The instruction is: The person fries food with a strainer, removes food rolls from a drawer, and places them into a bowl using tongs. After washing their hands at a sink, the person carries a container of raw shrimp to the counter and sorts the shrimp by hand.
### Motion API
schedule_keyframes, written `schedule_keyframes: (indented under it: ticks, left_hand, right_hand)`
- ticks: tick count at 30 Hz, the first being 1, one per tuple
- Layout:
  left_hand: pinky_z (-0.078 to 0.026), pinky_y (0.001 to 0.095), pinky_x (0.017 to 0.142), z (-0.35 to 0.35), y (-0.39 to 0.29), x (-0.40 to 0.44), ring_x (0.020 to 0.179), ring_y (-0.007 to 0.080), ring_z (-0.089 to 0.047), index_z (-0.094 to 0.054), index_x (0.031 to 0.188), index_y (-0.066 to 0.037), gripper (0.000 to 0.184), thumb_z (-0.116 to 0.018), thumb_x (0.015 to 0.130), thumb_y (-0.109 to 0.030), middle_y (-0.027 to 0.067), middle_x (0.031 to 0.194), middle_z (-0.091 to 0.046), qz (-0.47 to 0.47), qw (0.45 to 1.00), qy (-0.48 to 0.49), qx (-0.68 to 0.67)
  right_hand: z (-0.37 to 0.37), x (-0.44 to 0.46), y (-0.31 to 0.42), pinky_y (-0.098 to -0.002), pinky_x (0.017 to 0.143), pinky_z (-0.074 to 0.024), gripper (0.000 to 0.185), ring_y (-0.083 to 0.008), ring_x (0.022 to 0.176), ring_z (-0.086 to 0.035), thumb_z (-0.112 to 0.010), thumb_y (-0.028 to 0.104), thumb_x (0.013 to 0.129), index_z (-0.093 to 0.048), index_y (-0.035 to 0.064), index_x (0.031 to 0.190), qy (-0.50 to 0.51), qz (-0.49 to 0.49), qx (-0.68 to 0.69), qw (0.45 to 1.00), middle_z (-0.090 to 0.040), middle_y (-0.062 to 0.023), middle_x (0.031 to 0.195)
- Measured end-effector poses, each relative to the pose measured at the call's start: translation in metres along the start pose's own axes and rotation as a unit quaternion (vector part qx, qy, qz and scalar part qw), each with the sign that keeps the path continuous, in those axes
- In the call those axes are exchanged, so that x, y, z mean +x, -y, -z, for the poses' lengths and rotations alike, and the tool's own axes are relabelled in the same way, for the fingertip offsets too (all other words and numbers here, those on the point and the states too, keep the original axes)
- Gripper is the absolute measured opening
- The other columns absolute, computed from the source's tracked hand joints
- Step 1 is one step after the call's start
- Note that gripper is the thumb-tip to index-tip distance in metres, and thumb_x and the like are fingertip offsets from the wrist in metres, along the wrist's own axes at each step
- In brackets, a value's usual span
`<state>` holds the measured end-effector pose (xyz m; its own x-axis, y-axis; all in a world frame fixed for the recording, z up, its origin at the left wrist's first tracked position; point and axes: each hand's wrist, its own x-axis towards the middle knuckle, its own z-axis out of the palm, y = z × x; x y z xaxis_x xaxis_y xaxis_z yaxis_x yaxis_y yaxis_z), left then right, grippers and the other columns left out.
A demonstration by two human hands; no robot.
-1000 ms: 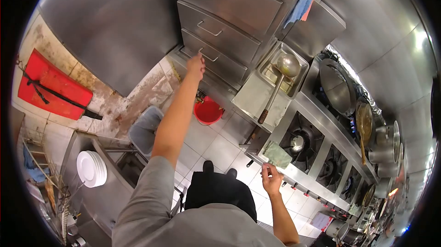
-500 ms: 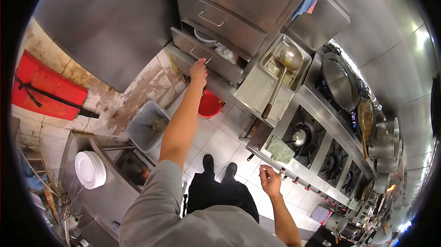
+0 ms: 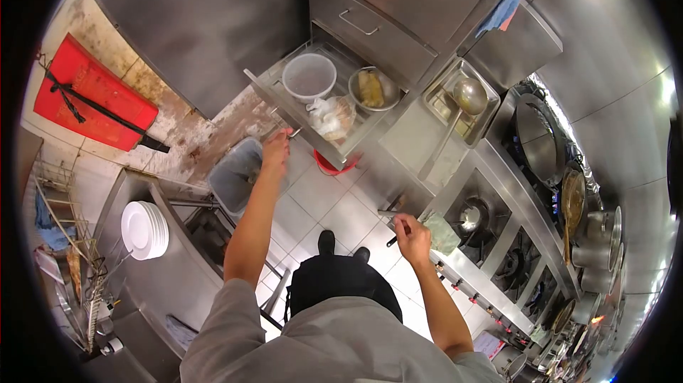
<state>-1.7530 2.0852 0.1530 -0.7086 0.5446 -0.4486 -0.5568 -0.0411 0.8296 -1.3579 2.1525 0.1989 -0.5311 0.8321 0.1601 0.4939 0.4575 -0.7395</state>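
Observation:
My left hand (image 3: 276, 148) is closed around the handle (image 3: 294, 132) of a steel drawer (image 3: 313, 127) that stands pulled far out. Inside the drawer are a white plastic tub (image 3: 309, 77), a knotted plastic bag (image 3: 331, 118) with something pale in it, and a metal bowl (image 3: 374, 90) holding yellowish food. My right hand (image 3: 413, 236) hovers beside the stove front, close to a folded pale green cloth (image 3: 442, 233). Its fingers are curled in, and nothing shows in them.
A ladle (image 3: 455, 116) rests in a steel tray (image 3: 485, 121) on the counter. Woks and pots line the stove (image 3: 505, 240) at right. A grey bin (image 3: 238, 173) and a red bucket (image 3: 334, 164) stand on the floor. White plates (image 3: 142, 230) are stacked at left.
The drawer has slid much further out, drawn by my left hand, exposing the tub, bag and bowl. My right hand has risen slightly toward the stove's near corner.

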Motion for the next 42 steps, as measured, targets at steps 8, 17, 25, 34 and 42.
schedule_keyframes:
  ticks: [8,17,25,34,42]
  left_hand:
    - [-0.025,0.0211,0.045,0.012,-0.002,-0.004,0.049,0.0035,-0.029,-0.062,0.102,-0.006,0.017,-0.053,0.098,-0.02,-0.0099,0.059,-0.031,-0.022,1.0,0.004,0.022]
    - [-0.024,0.0206,0.045,0.008,-0.003,-0.009,0.049,0.003,-0.028,-0.063,0.103,-0.007,0.022,-0.054,0.098,-0.026,-0.0104,0.059,-0.032,-0.019,0.999,-0.006,0.031]
    - [-0.023,0.0201,0.044,0.014,-0.004,-0.007,0.049,0.0028,-0.028,-0.064,0.104,-0.008,0.022,-0.052,0.098,-0.025,-0.0104,0.06,-0.033,-0.006,0.999,0.007,0.046]
    - [-0.024,0.0196,0.043,0.01,-0.001,-0.016,0.049,0.0027,-0.03,-0.065,0.108,-0.009,0.024,-0.055,0.097,-0.028,-0.01,0.06,-0.034,0.013,0.999,-0.012,0.031]
    - [-0.029,0.019,0.045,0.007,0.049,-0.059,0.053,0.0027,-0.038,-0.064,0.113,-0.009,0.025,-0.053,0.096,-0.023,-0.0082,0.066,-0.046,-0.009,0.998,-0.053,0.016]
  right_hand:
    - [-0.023,0.071,0.011,-0.0343,0.064,-0.0504,0.023,-0.0226,0.063,-0.064,-0.066,0.023,0.085,-0.071,0.0006,0.091,-0.047,-0.108,0.066,0.991,-0.069,-0.0141,0.075]
    - [-0.085,0.176,-0.003,-0.0295,0.063,-0.0491,0.026,-0.0155,0.062,-0.063,-0.061,0.023,0.084,-0.072,0.0004,0.092,-0.114,-0.184,0.193,0.957,-0.068,-0.0083,0.07]
    - [-0.134,0.243,-0.003,-0.0265,0.05,-0.0451,0.027,-0.0113,0.052,-0.056,-0.07,0.023,0.081,-0.073,-0.0019,0.09,-0.247,-0.269,0.195,0.91,-0.066,-0.0067,0.065]
    - [-0.128,0.248,0.042,-0.04,0.076,-0.053,0.028,-0.0304,0.08,-0.069,-0.071,0.026,0.075,-0.073,-0.0009,0.082,-0.208,-0.345,0.155,0.902,-0.071,-0.0183,0.082]
    - [-0.105,0.23,0.061,-0.0317,0.067,-0.0532,0.023,-0.0203,0.061,-0.068,-0.068,0.023,0.073,-0.073,0.0008,0.078,-0.237,-0.345,0.084,0.904,-0.067,-0.0082,0.059]
